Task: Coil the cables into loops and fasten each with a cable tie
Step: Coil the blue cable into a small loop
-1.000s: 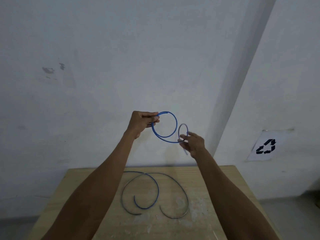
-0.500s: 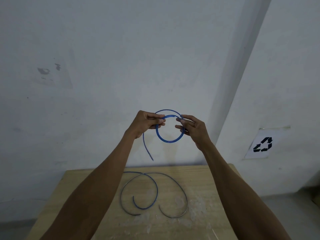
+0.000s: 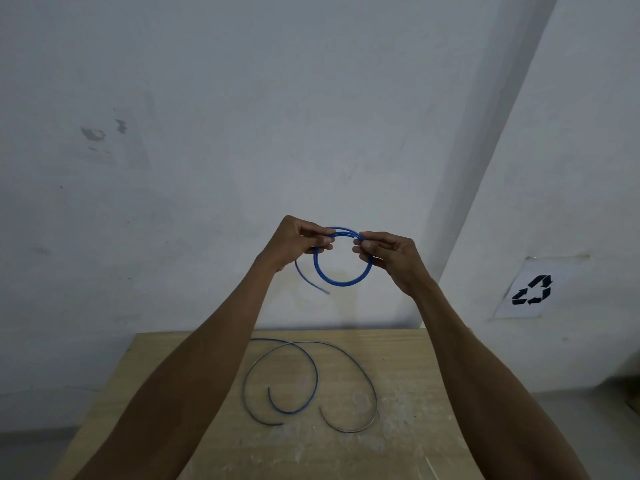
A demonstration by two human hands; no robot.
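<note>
Hands raised, you are pinching a blue cable [image 3: 341, 280] loop: left hand [image 3: 294, 242] and right hand [image 3: 391, 254] gripping opposite sides; its blurred tail seemingly dangling above the surface [image 3: 398, 358].

You hold a smooth blue plastic-coated cable [image 3: 341, 280]. Below lies a pale, matt wooden table [image 3: 408, 382], scuffed with whitish marks. A paper sign [image 3: 533, 289] sticks to the matt painted wall [image 3: 242, 116].
</note>
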